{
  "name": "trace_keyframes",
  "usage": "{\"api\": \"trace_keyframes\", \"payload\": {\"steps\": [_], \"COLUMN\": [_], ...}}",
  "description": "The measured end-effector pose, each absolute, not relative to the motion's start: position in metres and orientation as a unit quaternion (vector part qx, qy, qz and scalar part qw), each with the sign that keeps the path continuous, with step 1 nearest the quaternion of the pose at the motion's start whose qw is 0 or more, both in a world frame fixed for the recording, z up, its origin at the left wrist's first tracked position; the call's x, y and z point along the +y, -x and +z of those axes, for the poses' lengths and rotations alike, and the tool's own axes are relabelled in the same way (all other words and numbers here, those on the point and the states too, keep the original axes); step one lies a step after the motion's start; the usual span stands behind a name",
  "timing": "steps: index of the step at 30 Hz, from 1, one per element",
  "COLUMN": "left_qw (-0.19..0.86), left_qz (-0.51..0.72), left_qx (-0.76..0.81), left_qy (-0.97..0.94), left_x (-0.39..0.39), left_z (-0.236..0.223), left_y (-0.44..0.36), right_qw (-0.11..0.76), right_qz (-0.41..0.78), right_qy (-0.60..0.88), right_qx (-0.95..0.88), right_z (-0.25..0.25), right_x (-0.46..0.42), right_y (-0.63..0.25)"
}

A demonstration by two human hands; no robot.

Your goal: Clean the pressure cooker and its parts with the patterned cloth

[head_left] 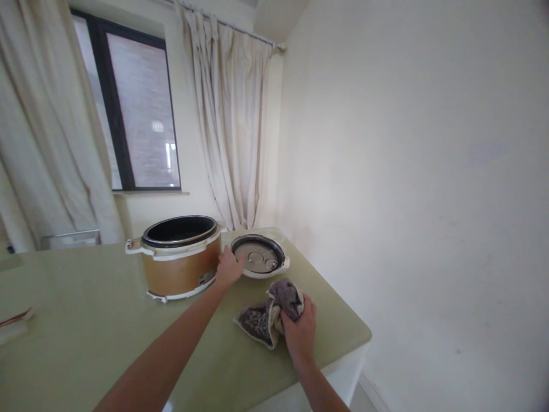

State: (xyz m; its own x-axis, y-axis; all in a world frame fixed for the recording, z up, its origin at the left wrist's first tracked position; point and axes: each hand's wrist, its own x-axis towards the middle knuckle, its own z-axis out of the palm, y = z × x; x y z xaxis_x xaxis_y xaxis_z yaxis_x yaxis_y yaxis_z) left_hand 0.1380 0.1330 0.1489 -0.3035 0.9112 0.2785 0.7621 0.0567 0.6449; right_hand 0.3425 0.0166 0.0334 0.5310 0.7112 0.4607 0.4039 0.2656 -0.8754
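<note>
My right hand (301, 329) is closed on a bunched cloth (257, 321), brown-grey with a pale side and a light pattern, just above the table's right part. My left hand (230, 266) reaches between an open rice cooker (180, 272) and its detached lid (256, 256). Its fingers are apart, close to the cooker's right side, with the thumb toward the lid; whether they touch either is unclear. The cooker has a golden-brown body, white trim and a dark inner pot (182, 230). Inner side up, the round lid lies to the cooker's right.
The pale green table (86, 309) has a rounded right corner beside a white wall (412, 189). At the far left lies a small pale item (16, 325) with a brown edge. Behind are a dark-framed window (141, 109) and long cream curtains (234, 114).
</note>
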Motion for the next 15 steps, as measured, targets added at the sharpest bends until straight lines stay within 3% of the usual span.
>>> {"api": "trace_keyframes", "payload": {"steps": [4,6,11,15], "left_qw": [-0.123,-0.195,-0.080,-0.061], "left_qz": [0.295,0.270,0.099,0.095], "left_qx": [0.589,0.615,0.751,0.752], "left_qy": [-0.742,-0.715,-0.648,-0.649], "left_x": [0.110,0.110,0.120,0.119], "left_z": [0.197,0.220,0.247,0.262], "left_y": [-0.104,-0.072,-0.001,0.020], "right_qw": [0.643,0.644,0.640,0.642], "right_qz": [0.120,0.121,0.113,0.107], "right_qy": [0.586,0.583,0.592,0.587], "right_qx": [-0.478,-0.480,-0.476,-0.481], "right_z": [0.033,0.034,0.036,0.036], "right_x": [0.018,0.018,0.018,0.019], "right_y": [-0.343,-0.343,-0.342,-0.341]}}
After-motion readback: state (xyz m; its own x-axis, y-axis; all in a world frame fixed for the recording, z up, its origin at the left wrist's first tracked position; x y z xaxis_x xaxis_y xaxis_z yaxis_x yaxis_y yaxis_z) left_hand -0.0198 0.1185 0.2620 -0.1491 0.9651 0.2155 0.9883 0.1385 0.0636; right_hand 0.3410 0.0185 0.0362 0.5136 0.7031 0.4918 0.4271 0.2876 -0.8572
